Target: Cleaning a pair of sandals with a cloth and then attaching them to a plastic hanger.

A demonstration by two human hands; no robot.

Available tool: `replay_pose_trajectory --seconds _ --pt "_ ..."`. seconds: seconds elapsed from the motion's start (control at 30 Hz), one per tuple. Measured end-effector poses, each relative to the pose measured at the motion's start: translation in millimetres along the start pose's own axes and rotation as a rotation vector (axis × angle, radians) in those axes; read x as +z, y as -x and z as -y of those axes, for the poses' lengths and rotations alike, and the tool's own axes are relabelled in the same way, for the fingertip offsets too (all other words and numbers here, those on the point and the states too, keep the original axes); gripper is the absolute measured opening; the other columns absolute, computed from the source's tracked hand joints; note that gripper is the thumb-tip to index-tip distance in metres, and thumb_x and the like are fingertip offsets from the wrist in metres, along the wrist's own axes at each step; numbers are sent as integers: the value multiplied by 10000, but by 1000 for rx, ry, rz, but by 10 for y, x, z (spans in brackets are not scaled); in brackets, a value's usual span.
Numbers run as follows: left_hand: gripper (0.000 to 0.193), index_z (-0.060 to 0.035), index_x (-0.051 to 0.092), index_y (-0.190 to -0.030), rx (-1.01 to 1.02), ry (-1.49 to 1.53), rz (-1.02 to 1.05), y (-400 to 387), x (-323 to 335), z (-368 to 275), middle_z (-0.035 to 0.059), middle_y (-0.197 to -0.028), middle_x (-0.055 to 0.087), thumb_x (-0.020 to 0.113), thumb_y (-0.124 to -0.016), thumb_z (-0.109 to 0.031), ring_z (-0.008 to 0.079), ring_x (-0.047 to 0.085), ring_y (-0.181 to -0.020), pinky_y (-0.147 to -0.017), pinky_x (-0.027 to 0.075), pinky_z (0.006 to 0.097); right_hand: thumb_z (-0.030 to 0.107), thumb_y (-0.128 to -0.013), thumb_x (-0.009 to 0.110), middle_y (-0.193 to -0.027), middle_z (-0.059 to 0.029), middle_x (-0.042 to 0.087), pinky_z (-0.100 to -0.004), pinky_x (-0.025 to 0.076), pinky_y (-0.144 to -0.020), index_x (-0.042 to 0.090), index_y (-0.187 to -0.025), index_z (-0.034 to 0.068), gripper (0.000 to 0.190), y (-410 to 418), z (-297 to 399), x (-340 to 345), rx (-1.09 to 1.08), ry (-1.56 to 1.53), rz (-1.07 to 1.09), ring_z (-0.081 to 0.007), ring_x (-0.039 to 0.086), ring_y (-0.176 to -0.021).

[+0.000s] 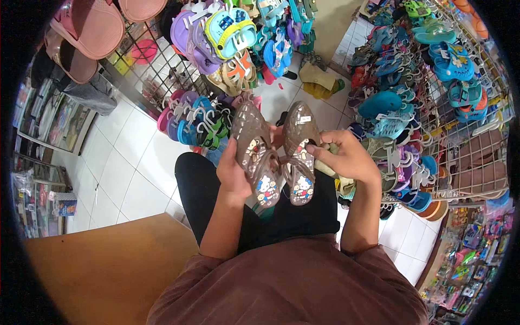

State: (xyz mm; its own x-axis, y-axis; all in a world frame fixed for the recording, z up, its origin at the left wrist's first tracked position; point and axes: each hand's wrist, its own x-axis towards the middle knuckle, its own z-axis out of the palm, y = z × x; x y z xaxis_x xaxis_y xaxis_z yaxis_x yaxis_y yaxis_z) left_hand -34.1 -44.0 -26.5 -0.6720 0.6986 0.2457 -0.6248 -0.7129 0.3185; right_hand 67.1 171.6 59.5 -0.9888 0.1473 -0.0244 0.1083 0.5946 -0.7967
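A pair of brown plastic children's sandals with cartoon cat prints is held up before me, toes pointing away. My left hand (pixel 233 172) grips the left sandal (pixel 252 134) along its outer side. My right hand (pixel 345 156) holds the right sandal (pixel 300 126), its thumb on the printed footbed; a small white sticker is near that toe. The two sandals nearly touch at their heel straps. A pale green cloth (pixel 325 162) shows under my right hand, and I cannot tell whether the hand holds it.
Wire racks hung with clogs and sandals (pixel 231 32) stand ahead and at the right (pixel 451 65). A wooden panel (pixel 118 272) lies at lower left, glass display cases (pixel 57 118) at far left. Packaged goods (pixel 471 260) fill the lower right. White tiles (pixel 130 162) cover the floor.
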Motion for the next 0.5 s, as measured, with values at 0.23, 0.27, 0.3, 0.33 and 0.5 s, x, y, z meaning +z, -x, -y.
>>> replay_pose_trajectory --seconds 0.23,0.27,0.3,0.33,0.5 --pt "679 34 447 -1460 -5 269 -108 99 -85 163 212 -1410 559 490 -1011 -474 348 597 -1230 -1040 490 493 361 -877 775 -707 -167 680 -377 482 -617 770 -903 28 333 -53 118 35 24 36 20 -218 609 -600" --pt "688 32 445 -1461 -19 264 -103 100 -100 174 212 -1411 559 512 -997 -470 351 595 -1231 -1043 487 501 361 -877 775 -707 -167 680 -377 482 -617 770 -903 28 333 -56 138 14 23 37 18 -218 609 -600" --pt "697 31 443 -1463 -30 260 -101 99 -67 166 212 -1412 559 534 -983 -466 353 593 -1232 -1046 484 509 374 -874 775 -705 -168 680 -383 484 -620 770 -894 30 345 -58 202 -9 43 68 26 -246 608 -599" --pt "697 31 443 -1463 -29 260 -101 99 -21 178 212 -1412 559 534 -983 -466 353 593 -1232 -1046 484 509 388 -872 776 -703 -170 679 -389 485 -622 770 -886 31 357 -63 241 -24 62 99 35 -273 607 -598" --pt "717 16 464 -1431 -49 179 -220 108 -64 273 194 -1361 588 648 -893 -420 357 610 -1196 -1026 502 508 457 -848 771 -711 -188 685 -432 502 -651 777 -895 41 418 -100 401 -79 93 287 65 -364 646 -660"
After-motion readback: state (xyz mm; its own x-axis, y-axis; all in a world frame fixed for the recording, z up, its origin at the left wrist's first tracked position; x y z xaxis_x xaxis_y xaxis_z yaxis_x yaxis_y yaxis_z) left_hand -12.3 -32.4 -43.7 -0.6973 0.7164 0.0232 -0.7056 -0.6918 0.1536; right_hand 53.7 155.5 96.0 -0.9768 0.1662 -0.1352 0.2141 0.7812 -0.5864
